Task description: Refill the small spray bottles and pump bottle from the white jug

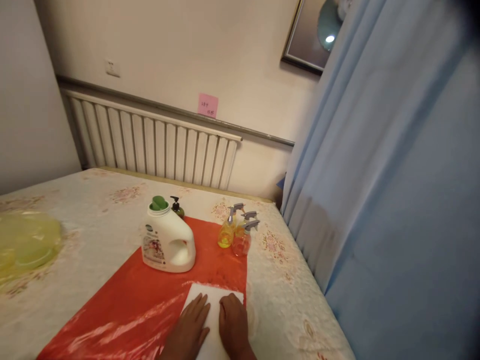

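Note:
A white sheet (214,300), perhaps paper towel or cloth, lies on a shiny red plastic sheet (123,305). My left hand (192,320) rests flat on the white sheet's left side, fingers stretched out. On its right side is my right hand (233,320), its fingers curled in; whatever they hold, if anything, is hidden. Ahead stands a large white jug (168,245) with a green inner piece in its mouth. Behind the jug shows a dark pump bottle (177,207), partly covered. Three spray bottles, one a clear reddish spray bottle (242,243) and one a yellow spray bottle (225,235), stand together to the right.
The red sheet is spread over a flowered bed cover (97,240). At far left sits a translucent yellow object (30,245). A radiator (161,140) runs along the wall behind the bed, and a blue curtain (375,175) hangs along the right side.

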A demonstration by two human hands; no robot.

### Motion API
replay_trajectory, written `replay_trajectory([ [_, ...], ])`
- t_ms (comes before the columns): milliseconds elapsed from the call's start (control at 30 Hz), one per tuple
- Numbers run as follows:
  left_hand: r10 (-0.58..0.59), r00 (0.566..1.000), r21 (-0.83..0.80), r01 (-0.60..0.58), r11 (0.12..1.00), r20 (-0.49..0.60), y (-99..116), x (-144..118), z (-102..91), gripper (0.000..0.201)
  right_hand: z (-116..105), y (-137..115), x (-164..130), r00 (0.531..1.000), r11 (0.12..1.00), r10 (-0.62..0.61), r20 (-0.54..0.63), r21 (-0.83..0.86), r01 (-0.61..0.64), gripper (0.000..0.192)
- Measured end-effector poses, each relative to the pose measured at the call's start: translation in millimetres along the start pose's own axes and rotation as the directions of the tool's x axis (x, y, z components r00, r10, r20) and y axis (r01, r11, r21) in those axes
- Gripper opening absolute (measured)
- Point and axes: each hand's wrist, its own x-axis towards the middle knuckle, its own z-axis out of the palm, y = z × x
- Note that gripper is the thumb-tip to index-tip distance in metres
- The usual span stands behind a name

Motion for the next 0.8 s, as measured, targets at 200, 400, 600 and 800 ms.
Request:
replay_trajectory([
  [200, 0.039, 0.999, 0.047, -0.041, 0.998, 0.035, 4, -3, -13.4, 0.047, -2, -1, 1, 1.0, 1.0, -0.007, 0.01, 0.014, 0.007, 0.023],
  [400, 0.021, 1.0, -0.007, -0.021, 1.0, -0.002, 6, -3, -14.4, 0.048, 0, 0, 1, 1.0, 1.0, 0.005, 0.021, 0.016, -0.006, 0.023],
  [600, 0.004, 1.0, -0.026, -0.005, 1.0, -0.021, 7, -5, -15.7, 0.046, -2, -1, 0, 1.0, 1.0, 0.004, 0.03, 0.015, -0.004, 0.024],
  [800, -0.028, 1.0, -0.07, 0.027, 0.997, -0.004, 8, -17, -20.6, 0.053, -3, -2, 0, 1.0, 1.0, -0.012, 0.017, 0.024, 0.011, 0.024],
])
